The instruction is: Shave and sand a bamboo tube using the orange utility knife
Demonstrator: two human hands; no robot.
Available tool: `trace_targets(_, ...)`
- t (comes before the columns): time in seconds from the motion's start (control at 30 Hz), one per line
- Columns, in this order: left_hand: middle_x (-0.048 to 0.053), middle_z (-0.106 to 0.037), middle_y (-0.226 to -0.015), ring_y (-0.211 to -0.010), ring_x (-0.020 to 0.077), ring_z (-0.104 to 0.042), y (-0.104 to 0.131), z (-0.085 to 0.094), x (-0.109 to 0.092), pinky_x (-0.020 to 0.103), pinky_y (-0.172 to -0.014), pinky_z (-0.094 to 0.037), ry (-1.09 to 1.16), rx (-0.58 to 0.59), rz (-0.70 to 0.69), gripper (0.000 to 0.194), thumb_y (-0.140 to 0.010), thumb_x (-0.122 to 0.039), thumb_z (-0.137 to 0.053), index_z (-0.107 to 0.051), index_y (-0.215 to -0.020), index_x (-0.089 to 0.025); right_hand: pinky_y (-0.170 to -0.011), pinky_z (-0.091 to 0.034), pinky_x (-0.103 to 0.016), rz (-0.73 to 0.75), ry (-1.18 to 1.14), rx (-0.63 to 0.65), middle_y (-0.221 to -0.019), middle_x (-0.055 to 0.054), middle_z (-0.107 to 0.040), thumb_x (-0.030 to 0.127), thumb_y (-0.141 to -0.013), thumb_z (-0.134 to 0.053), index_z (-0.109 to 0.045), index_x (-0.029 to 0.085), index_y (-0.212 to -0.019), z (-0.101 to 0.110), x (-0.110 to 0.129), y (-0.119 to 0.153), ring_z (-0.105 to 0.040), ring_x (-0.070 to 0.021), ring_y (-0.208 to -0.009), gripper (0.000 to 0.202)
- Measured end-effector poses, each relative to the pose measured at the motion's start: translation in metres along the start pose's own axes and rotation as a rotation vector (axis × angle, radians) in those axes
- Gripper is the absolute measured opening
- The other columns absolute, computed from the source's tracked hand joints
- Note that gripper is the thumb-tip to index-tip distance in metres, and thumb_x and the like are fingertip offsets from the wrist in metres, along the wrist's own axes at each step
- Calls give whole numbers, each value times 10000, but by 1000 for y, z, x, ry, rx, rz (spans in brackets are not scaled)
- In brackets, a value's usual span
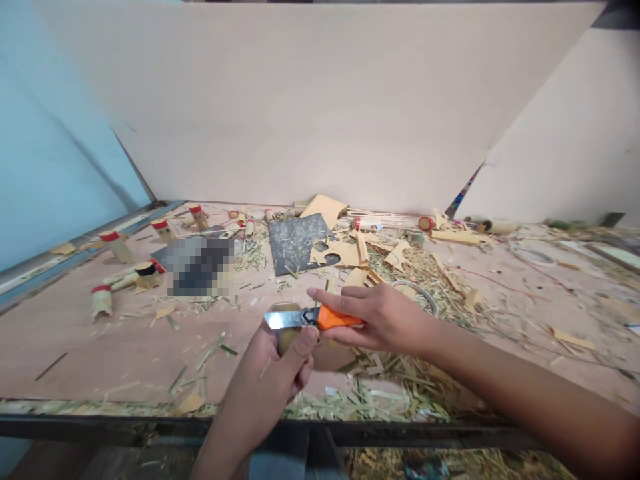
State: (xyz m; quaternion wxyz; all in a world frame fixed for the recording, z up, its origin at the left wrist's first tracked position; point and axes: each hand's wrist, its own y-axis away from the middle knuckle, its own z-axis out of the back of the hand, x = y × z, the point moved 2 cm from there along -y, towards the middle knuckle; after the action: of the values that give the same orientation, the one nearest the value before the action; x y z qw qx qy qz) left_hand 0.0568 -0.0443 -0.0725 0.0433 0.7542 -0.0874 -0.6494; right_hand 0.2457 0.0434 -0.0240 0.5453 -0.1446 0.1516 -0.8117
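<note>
My right hand (373, 317) is closed around the orange handle of a utility knife (343, 318), its index finger stretched along the top. The bare blade points left and lies across a greenish-yellow piece of bamboo (286, 341). That piece sits in my left hand (273, 370), whose fingers wrap round it with the thumb close to the blade. My hand and the knife hide much of the bamboo. Pale shavings (370, 400) are scattered on the table just below my hands.
Bamboo tubes with red ends (116, 247) stand at the left. A dark square sheet (300, 243) and cut yellow board (345, 252) lie mid-table. A roll of tape (423, 297) is behind my right hand. A pale panel (310, 100) rises at the back.
</note>
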Motion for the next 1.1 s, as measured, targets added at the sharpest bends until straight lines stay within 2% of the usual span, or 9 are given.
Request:
trace_targets(0.1, -56, -569, -669, -545, 106, -473, 2, -1, -8, 190, -501, -373, -18, -53, -66, 461, -883, -542, -751, -565, -1149, -213, -524, -376, -243, 46, -55, 60, -781, -12, -661, 566, -1067, -451, -524, 209, -1532, -3, 2, 1, -581, -116, -587, 591)
trace_targets(0.23, 23, -710, -906, -862, 202, -645, 4, -2, -18, 261, -743, -511, -78, -128, -154, 387, -819, -437, -833, -646, -1066, -206, -498, -338, -251, 53, 7, 54, -761, -7, -667, 577, -1072, -427, -534, 211, -1523, -6, 9, 3, -590, -119, -581, 591)
trace_targets(0.37, -28, -582, -639, -634, 177, -570, 1, 1, -11, 234, -547, -429, -162, -211, -99, 378, -818, -527, -808, -650, -926, -202, -477, -324, -265, -33, 177, -5, -788, -31, -699, 571, -1094, -356, -525, 193, -1528, -10, 20, 1, -610, -137, -569, 600)
trace_targets(0.47, -76, -443, -532, -469, 115, -412, 1, 0, -6, 204, -439, -325, -180, -242, -39, 447, -847, -636, -735, -584, -861, -216, -510, -401, -263, -275, 214, -65, -894, -74, -748, 571, -1092, -361, -493, 189, -1550, -10, 14, -2, -663, -164, -615, 611)
trace_targets(0.57, -92, -406, -530, -414, 81, -348, 1, -3, -6, 182, -391, -283, -92, -199, -38, 493, -869, -694, -675, -519, -847, -227, -584, -485, -288, -464, 204, -137, -979, -109, -771, 563, -1076, -423, -518, 170, -1530, -7, -5, -3, -709, -208, -704, 608)
trace_targets(0.7, -92, -450, -534, -378, 63, -317, 2, -4, -6, 166, -363, -236, 31, -123, -19, 500, -869, -703, -668, -502, -902, -233, -675, -520, -285, -299, 57, -150, -1042, -103, -768, 537, -1064, -481, -552, 155, -1497, -3, -15, -1, -718, -194, -793, 581)
trace_targets(0.9, -103, -434, -502, -415, 80, -322, 3, -1, -7, 179, -398, -251, -20, -78, -25, 509, -793, -614, -804, -556, -1003, -223, -504, -372, -252, 56, -24, 16, -773, -8, -676, 572, -1055, -471, -555, 196, -1503, -3, 6, 1, -577, -122, -563, 590)
trace_targets(1.0, -85, -461, -535, -453, 93, -383, 3, -1, -10, 194, -428, -291, -88, -125, -92, 449, -789, -557, -830, -605, -968, -213, -497, -350, -253, 55, 22, 51, -765, -5, -673, 576, -1068, -435, -544, 213, -1514, -6, 14, 1, -581, -119, -569, 585)
trace_targets(1.1, -76, -472, -532, -449, 96, -393, 1, -1, -9, 202, -430, -323, -154, -171, -74, 441, -826, -610, -774, -616, -916, -208, -494, -378, -261, -79, 110, 19, -818, -36, -706, 587, -1083, -377, -511, 199, -1539, -7, 13, -1, -606, -136, -580, 614)
